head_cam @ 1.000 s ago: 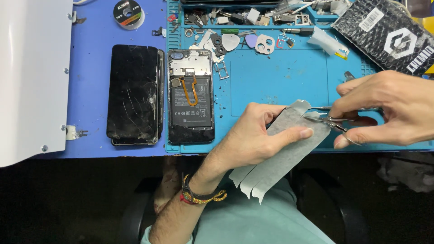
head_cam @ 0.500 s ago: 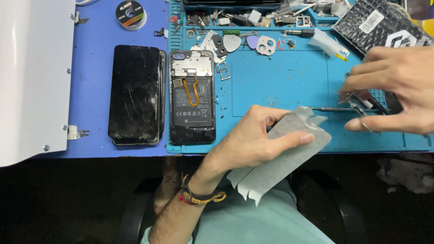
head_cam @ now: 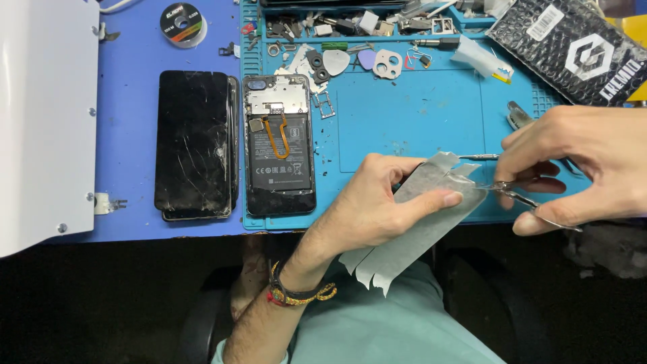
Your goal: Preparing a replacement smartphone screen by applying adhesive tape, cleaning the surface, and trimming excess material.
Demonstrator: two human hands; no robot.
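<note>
My left hand (head_cam: 377,205) grips a long grey strip of adhesive sheet (head_cam: 411,232) that hangs past the front edge of the blue work mat (head_cam: 411,121). My right hand (head_cam: 586,165) pinches metal tweezers (head_cam: 512,192) whose tips meet the strip's upper right corner. To the left on the mat lies an opened phone body (head_cam: 280,145) with its battery and an orange flex cable showing. Beside it, on the darker blue surface, rests a cracked black phone screen (head_cam: 192,145).
Small parts, picks, a camera bezel and screws litter the mat's far trays (head_cam: 350,40). A black bubble-wrap pouch (head_cam: 573,50) lies at the far right. A solder wire spool (head_cam: 182,23) sits far left, and a white panel (head_cam: 40,114) covers the left side.
My right hand with the tweezers pulled away to the right, then came back down to the strip's corner. My left hand kept hold of the strip.
</note>
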